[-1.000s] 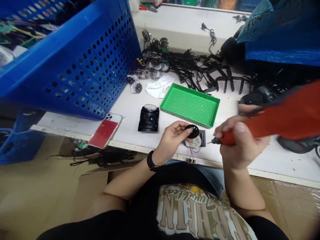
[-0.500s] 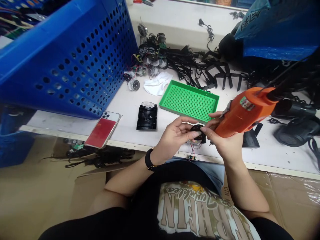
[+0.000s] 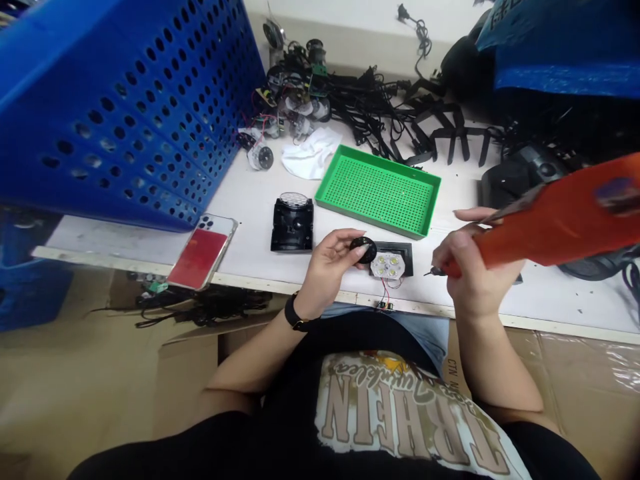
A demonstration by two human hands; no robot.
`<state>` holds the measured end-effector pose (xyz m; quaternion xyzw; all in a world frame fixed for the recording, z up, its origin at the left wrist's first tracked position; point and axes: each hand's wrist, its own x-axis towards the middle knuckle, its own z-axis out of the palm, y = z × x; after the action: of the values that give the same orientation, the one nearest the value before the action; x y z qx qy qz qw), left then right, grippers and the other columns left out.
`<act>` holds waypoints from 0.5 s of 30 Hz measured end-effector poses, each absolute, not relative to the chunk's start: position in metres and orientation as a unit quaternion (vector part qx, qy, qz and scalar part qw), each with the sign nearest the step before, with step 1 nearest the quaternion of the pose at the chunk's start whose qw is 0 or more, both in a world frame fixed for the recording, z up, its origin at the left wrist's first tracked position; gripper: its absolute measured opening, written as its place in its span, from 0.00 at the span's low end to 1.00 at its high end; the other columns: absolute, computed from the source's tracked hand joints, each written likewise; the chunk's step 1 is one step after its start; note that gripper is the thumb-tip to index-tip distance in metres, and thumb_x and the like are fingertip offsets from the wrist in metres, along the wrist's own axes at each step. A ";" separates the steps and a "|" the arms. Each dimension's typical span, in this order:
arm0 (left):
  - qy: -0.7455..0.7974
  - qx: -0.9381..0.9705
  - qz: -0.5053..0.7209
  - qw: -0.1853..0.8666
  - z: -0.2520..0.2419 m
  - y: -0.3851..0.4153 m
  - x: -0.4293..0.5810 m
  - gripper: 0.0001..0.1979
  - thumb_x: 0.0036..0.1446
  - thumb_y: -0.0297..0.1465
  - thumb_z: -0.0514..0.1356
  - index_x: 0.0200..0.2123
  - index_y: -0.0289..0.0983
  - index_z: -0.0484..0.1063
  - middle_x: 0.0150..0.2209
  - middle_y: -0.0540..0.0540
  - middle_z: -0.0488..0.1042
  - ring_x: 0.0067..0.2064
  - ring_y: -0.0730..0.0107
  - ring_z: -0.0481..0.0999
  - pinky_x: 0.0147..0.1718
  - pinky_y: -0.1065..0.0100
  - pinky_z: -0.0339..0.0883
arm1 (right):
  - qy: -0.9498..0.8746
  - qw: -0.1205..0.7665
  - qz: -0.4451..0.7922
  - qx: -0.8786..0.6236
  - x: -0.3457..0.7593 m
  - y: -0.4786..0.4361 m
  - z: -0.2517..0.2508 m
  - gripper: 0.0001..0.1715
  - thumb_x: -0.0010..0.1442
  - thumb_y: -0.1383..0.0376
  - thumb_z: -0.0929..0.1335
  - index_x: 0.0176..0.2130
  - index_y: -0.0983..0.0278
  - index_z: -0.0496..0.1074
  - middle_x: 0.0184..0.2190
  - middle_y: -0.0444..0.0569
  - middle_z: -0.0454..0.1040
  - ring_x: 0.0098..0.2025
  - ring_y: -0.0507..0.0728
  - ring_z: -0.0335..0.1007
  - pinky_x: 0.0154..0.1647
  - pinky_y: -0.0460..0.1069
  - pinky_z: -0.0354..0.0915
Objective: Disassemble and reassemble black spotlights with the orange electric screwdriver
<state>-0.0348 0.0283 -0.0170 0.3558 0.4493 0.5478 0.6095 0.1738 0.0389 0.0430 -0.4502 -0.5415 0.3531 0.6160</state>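
Note:
My left hand point(image 3: 334, 263) pinches a round black disc point(image 3: 363, 250) with its fingers and thumb. Just right of the disc lies a white LED board point(image 3: 388, 265) with several yellow LEDs, resting against a black housing part point(image 3: 407, 259). Red wires run from it down to a small green circuit board point(image 3: 385, 306) at the table's front edge. My right hand point(image 3: 475, 267) is wrapped round an orange electric screwdriver point(image 3: 560, 213), whose bit points left toward the LED board without touching it. A black housing with a clear lens point(image 3: 293, 223) lies left of my left hand.
A green perforated tray point(image 3: 377, 190) stands beyond my hands. A blue crate point(image 3: 125, 120) covers the left side, with a phone point(image 3: 200, 252) beside it. Lamp modules point(image 3: 300, 110), a white cloth point(image 3: 311, 155) and black cables point(image 3: 370, 120) lie behind. A blue bag point(image 3: 570, 60) is at back right.
My hands have moved apart. The left drew the black disc leftward, uncovering the LED board. My right hand carried the screwdriver to the right, and it now lies more level.

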 end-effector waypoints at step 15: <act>0.414 0.512 0.517 0.547 -0.006 -0.002 -0.031 0.07 0.66 0.33 0.69 0.46 0.42 0.86 0.43 0.45 0.79 0.38 0.73 0.80 0.34 0.74 0.79 | -0.478 0.643 0.342 -0.491 0.203 0.015 0.009 0.19 0.59 0.56 0.79 0.44 0.61 0.74 0.19 0.36 0.70 0.16 0.51 0.65 0.18 0.49 0.62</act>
<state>-0.0315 -0.0023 -0.0060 0.5120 0.4139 0.5169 0.5471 0.2035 0.0148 0.0086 -0.4905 -0.4784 0.3423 0.6429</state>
